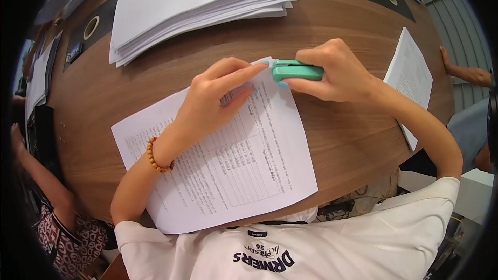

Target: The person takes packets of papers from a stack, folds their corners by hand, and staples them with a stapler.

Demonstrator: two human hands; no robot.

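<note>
My right hand is closed around a green stapler, thumb below and fingers on top. The stapler's front end is at the upper corner of a printed sheet of paper, which has text and a table on it; whether its jaws are around the paper edge is hard to tell. My left hand lies over the same sheet, fingers stretched toward that corner, with the index fingertip beside the stapler's nose and the thumb apart from it. A beaded bracelet is on my left wrist.
A thick stack of paper stands at the back of the wooden table. Another printed pile lies at the right edge. Round rings sit in dark strips. Another person's arm is at right, another's arm at left.
</note>
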